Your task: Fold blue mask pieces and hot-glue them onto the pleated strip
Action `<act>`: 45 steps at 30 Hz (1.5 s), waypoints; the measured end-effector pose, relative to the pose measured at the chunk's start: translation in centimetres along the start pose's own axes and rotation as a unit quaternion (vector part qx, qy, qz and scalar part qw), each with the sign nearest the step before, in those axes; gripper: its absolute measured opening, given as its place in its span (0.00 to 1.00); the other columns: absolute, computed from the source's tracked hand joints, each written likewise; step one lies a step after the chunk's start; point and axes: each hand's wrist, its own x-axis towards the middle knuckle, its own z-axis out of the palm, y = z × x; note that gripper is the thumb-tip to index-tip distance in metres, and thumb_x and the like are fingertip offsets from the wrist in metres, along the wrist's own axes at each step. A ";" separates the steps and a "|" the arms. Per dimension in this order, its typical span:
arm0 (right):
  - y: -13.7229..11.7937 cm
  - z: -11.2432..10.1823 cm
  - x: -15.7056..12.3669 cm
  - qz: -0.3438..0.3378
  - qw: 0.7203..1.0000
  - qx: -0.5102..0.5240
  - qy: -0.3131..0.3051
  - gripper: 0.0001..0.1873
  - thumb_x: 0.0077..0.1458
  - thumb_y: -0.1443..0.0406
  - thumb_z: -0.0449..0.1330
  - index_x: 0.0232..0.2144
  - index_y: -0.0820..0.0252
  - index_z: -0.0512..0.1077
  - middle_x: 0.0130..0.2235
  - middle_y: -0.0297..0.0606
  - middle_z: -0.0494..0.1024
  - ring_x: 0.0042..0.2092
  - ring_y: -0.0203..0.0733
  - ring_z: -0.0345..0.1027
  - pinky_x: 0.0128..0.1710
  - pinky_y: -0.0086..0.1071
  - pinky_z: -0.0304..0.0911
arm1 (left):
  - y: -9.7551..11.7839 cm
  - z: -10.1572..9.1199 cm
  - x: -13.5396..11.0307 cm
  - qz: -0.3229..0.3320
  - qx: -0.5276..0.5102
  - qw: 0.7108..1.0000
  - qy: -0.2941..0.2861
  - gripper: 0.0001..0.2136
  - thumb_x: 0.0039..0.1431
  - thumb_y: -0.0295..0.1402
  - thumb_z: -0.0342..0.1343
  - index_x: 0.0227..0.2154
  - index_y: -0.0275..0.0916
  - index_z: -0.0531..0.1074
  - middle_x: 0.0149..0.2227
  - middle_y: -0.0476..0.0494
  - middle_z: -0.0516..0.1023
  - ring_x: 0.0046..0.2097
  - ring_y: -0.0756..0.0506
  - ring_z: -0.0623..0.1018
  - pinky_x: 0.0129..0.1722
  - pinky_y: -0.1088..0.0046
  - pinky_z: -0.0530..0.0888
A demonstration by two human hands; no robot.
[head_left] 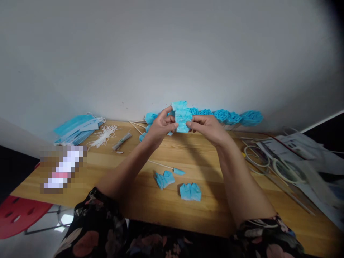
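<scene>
Both hands are raised above the wooden table (209, 200) and pinch one folded piece of blue mask fabric (182, 115) between them. My left hand (161, 126) grips its left edge with thumb and fingers closed. My right hand (205, 126) grips its right edge the same way. Behind the fabric, a row of blue fabric roses (231, 116) lies along the wall. Two more folded blue pieces (164, 178) (190, 191) rest on the table below my forearms, beside a thin stick with a blue tip (172, 168).
A stack of blue face masks (76, 129) and a bundle of white ear loops (104, 136) lie at the back left. Tape rolls (282, 170), scissors and papers (303, 150) crowd the right side. A red stool (18, 215) stands at the lower left.
</scene>
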 end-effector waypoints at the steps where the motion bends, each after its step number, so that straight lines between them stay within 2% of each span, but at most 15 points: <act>1: 0.0 -0.1 0.0 -0.001 1.000 0.002 -0.001 0.25 0.54 0.46 0.65 0.20 0.59 0.73 0.23 0.33 0.71 0.28 0.36 0.60 0.31 0.33 0.53 | 0.0 0.0 0.0 0.000 -0.001 1.000 0.000 0.43 0.46 0.40 0.74 0.64 0.40 0.63 0.31 0.52 0.74 0.31 0.50 0.73 0.35 0.71 0.68; 5: 0.0 -0.2 0.0 -0.002 1.000 0.019 -0.008 0.25 0.54 0.45 0.65 0.20 0.58 0.73 0.23 0.34 0.73 0.29 0.37 0.63 0.33 0.33 0.57 | -0.3 -0.2 0.1 0.000 -0.007 1.000 0.000 0.44 0.45 0.40 0.74 0.65 0.40 0.63 0.32 0.51 0.74 0.31 0.50 0.74 0.36 0.70 0.69; 10: 0.1 -0.4 0.0 0.005 0.999 0.043 -0.021 0.23 0.55 0.46 0.65 0.23 0.58 0.74 0.26 0.35 0.77 0.30 0.38 0.66 0.34 0.34 0.62 | -0.6 -0.4 0.3 0.010 -0.008 1.000 0.016 0.40 0.46 0.37 0.74 0.63 0.42 0.65 0.32 0.52 0.74 0.30 0.51 0.72 0.34 0.72 0.68; 16: 0.1 -0.7 -0.1 0.018 0.999 0.042 -0.015 0.25 0.59 0.44 0.62 0.26 0.57 0.77 0.30 0.38 0.79 0.33 0.39 0.70 0.35 0.34 0.63 | -0.5 -0.6 0.5 0.018 0.007 0.999 0.046 0.38 0.49 0.37 0.72 0.63 0.45 0.65 0.31 0.52 0.75 0.29 0.51 0.72 0.34 0.71 0.71; 22: 0.2 -0.1 0.1 0.017 0.997 0.037 -0.061 0.22 0.53 0.45 0.67 0.26 0.58 0.77 0.29 0.37 0.77 0.33 0.39 0.67 0.34 0.35 0.61 | -0.3 -0.2 0.3 0.038 -0.012 0.996 0.080 0.37 0.52 0.32 0.70 0.65 0.44 0.64 0.33 0.49 0.75 0.30 0.51 0.72 0.34 0.71 0.71; 28: 1.0 1.3 0.5 0.034 0.998 0.051 -0.024 0.19 0.49 0.49 0.68 0.24 0.59 0.73 0.29 0.37 0.78 0.32 0.39 0.67 0.34 0.35 0.61 | 0.0 0.3 0.2 0.039 -0.019 0.997 0.066 0.39 0.51 0.34 0.71 0.65 0.42 0.63 0.29 0.52 0.72 0.29 0.51 0.73 0.32 0.73 0.70; 33: 1.1 1.2 0.5 0.037 0.997 0.067 -0.019 0.16 0.49 0.52 0.67 0.26 0.59 0.75 0.29 0.36 0.77 0.32 0.39 0.67 0.33 0.35 0.62 | -0.1 0.1 0.3 0.029 -0.019 0.998 0.046 0.37 0.51 0.35 0.71 0.64 0.43 0.64 0.29 0.51 0.73 0.30 0.50 0.74 0.31 0.73 0.70; 40: 1.2 1.2 0.5 0.027 0.998 0.052 -0.028 0.17 0.50 0.51 0.67 0.25 0.59 0.74 0.28 0.34 0.76 0.31 0.38 0.66 0.33 0.35 0.60 | -0.2 -0.1 0.3 0.006 0.014 0.999 0.044 0.41 0.49 0.28 0.68 0.67 0.41 0.60 0.31 0.51 0.74 0.29 0.51 0.72 0.33 0.72 0.70; 45: 0.8 0.2 0.3 0.015 0.996 0.052 -0.070 0.16 0.51 0.52 0.68 0.26 0.59 0.77 0.26 0.33 0.74 0.31 0.37 0.65 0.34 0.34 0.59 | -0.1 -0.3 0.3 0.020 0.021 0.998 0.052 0.40 0.50 0.29 0.67 0.67 0.43 0.59 0.31 0.52 0.74 0.28 0.53 0.71 0.32 0.73 0.68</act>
